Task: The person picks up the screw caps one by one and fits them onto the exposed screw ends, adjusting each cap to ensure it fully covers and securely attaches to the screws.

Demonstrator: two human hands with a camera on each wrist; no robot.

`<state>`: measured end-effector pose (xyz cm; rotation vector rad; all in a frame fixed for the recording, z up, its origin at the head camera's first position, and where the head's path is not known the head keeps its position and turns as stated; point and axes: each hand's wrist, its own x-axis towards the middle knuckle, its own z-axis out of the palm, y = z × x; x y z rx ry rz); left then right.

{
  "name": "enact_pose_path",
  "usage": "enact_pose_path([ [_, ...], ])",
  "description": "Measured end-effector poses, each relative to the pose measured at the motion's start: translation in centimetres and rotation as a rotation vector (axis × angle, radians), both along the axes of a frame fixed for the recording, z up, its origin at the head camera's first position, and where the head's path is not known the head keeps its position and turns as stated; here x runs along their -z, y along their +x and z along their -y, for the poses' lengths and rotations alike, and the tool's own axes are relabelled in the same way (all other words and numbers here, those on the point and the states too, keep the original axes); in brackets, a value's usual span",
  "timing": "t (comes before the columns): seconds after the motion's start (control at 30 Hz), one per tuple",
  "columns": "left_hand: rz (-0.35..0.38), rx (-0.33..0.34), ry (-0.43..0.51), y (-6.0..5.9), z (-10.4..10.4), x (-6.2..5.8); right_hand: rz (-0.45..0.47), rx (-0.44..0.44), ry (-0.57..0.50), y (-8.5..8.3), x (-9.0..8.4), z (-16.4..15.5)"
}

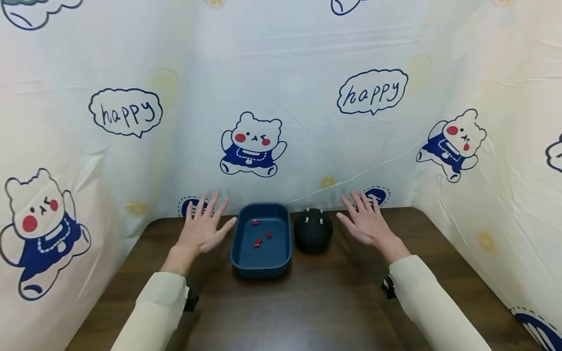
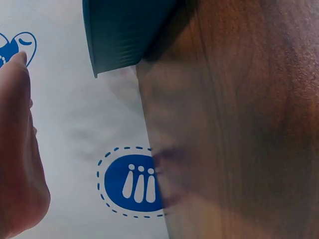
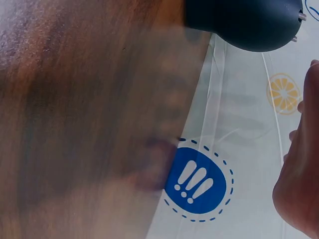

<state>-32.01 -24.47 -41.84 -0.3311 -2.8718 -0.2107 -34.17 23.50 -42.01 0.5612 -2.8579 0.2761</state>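
Left hand (image 1: pixel 203 229) flat, fingers spread, left of blue tray (image 1: pixel 261 263); right hand (image 1: pixel 366 222) likewise, beyond black ball (image 1: pixel 312 233); both empty, apparently resting.

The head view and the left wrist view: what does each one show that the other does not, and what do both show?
Only the head view shows the small red pieces inside the blue tray, the black round object with white pegs, the right hand and both sleeves. Only the left wrist view shows the tray's outer wall from low beside the table. Both show the blue tray, the open left hand beside it, the brown wooden table and the printed sheet.
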Motion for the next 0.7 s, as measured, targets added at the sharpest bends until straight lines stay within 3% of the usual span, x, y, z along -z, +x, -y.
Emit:
enact_pose_path([
  [0.4,-0.024,0.039,0.059,0.0,0.1,0.9,0.004,-0.014,-0.054,0.3,0.7,0.2],
  [0.7,0.043,0.059,0.237,0.5,-0.7,1.6,-0.016,-0.087,-0.131,0.6,0.8,0.5],
])
